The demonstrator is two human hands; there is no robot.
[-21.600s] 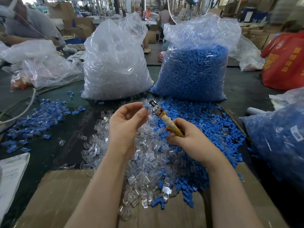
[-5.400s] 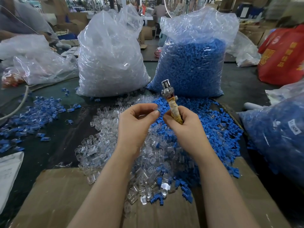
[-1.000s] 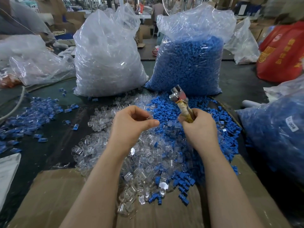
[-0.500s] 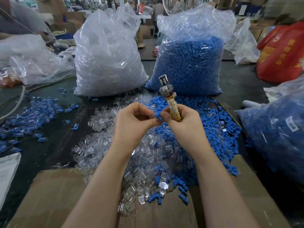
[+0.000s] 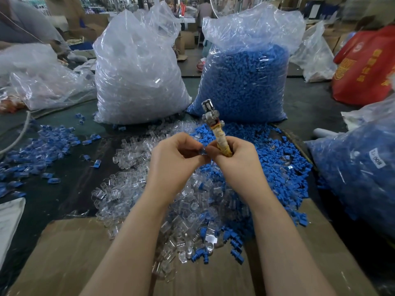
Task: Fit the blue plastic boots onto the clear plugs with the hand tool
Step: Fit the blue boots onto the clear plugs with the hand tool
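Note:
My right hand point(image 5: 237, 161) grips the hand tool point(image 5: 215, 129) by its tape-wrapped handle, metal head pointing up and away. My left hand point(image 5: 173, 161) touches the right one and pinches a small clear plug with a bit of blue point(image 5: 202, 151) between the fingertips. Under both hands lies a heap of loose clear plugs point(image 5: 136, 189). A heap of loose blue boots point(image 5: 275, 167) spreads to its right. A scatter of blue fitted pieces point(image 5: 40, 146) lies at the left.
Two big plastic bags stand behind the heaps: clear plugs point(image 5: 136, 69) and blue boots point(image 5: 245, 77). Another bag of blue parts point(image 5: 359, 171) is at the right, a red bag point(image 5: 367, 67) beyond. Cardboard point(image 5: 70, 259) covers the near edge. Another person point(image 5: 25, 24) works at far left.
Within the last second my right hand swung the tool from tilted right to upright and came in against my left hand. Since half a second ago both hands stay pressed together.

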